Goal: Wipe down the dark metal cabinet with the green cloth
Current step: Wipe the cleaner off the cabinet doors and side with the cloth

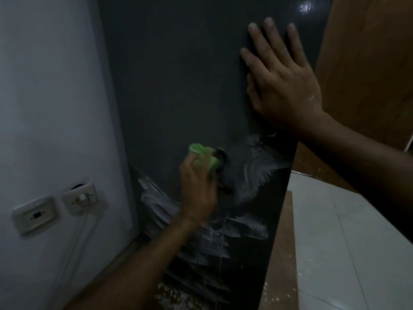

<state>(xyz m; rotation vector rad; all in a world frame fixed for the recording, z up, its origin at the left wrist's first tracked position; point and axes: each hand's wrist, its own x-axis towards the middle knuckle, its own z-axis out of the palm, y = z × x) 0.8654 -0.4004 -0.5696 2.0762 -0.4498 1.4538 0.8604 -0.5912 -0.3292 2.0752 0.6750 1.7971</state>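
Observation:
The dark metal cabinet (178,74) fills the middle of the view as a tall flat panel. Its lower half carries whitish wet smears and a few thin drips. My left hand (197,189) is closed around the bunched green cloth (202,158) and presses it against the panel, just left of a swirl of smears. My right hand (283,83) lies flat on the upper right of the cabinet with its fingers spread, holding nothing.
A pale wall (51,86) stands close on the left with a switch plate (34,214) and a socket (81,198) with a cord plugged in. A brown wooden door (366,63) rises on the right. White floor tiles (348,242) lie below right, with speckled debris near the cabinet's base.

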